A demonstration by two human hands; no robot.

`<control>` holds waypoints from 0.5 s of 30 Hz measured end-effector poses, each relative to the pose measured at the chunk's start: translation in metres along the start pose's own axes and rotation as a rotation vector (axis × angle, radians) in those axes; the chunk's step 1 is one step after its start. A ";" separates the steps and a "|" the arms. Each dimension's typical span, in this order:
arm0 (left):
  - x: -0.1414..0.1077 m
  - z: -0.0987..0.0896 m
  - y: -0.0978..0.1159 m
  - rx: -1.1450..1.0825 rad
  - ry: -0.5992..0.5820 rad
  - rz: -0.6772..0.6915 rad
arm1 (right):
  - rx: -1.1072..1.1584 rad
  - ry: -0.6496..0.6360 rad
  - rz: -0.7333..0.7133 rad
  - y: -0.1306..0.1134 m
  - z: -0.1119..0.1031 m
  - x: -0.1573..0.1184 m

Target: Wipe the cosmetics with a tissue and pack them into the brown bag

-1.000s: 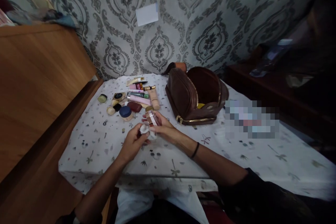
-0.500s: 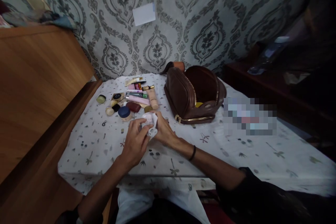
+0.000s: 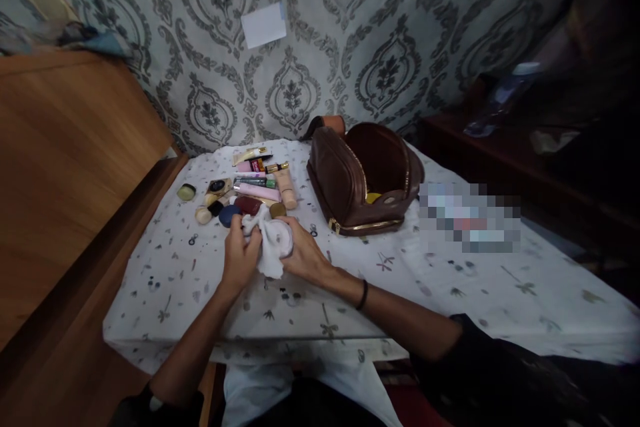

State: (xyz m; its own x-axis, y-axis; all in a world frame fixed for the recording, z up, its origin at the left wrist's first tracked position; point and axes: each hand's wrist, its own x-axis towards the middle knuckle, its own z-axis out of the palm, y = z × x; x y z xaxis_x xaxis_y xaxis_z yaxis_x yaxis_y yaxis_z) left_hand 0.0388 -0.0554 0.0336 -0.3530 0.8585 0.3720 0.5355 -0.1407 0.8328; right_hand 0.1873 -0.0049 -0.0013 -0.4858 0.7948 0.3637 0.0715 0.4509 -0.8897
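Observation:
My left hand is closed on a white wipe that hangs loosely from its fingers. Beside it, my right hand grips a round, pale container, tilted so its flat face shows; the wipe lies against it. Just beyond my hands is a group of cosmetics: a blue-lidded jar, a dark red case, a beige tube, a pink tube and several smaller pieces. My right fingers are partly hidden behind the container.
A brown zip bag stands unzipped on the patterned tablecloth, right of the cosmetics. A green-lidded jar sits apart at left. A wooden cabinet borders the left side. A plastic bottle stands at right; a blurred patch covers something nearer.
My left hand has moved left and away from the container, and the wipe now spreads out between both hands. The round container's face is more visible. The whole view has shifted slightly.

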 end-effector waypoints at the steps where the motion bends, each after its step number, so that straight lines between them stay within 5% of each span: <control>1: 0.002 -0.001 -0.002 -0.058 0.005 -0.015 | 0.068 0.005 0.030 -0.001 -0.001 0.001; 6: 0.010 -0.005 -0.010 -0.225 -0.044 -0.149 | 0.659 -0.029 0.292 -0.004 -0.005 0.010; 10: 0.011 -0.004 -0.006 -0.200 -0.118 -0.099 | 1.128 -0.109 0.504 -0.007 -0.011 0.014; 15: 0.016 0.001 0.007 -0.176 -0.281 0.059 | 1.245 -0.088 0.598 -0.010 -0.016 0.016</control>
State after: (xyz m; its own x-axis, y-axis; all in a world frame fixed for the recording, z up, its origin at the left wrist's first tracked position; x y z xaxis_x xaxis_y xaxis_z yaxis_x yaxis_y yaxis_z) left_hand 0.0375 -0.0423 0.0445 -0.0874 0.9453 0.3143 0.3994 -0.2558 0.8804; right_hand 0.1924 0.0101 0.0178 -0.7134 0.6880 -0.1334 -0.5084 -0.6390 -0.5772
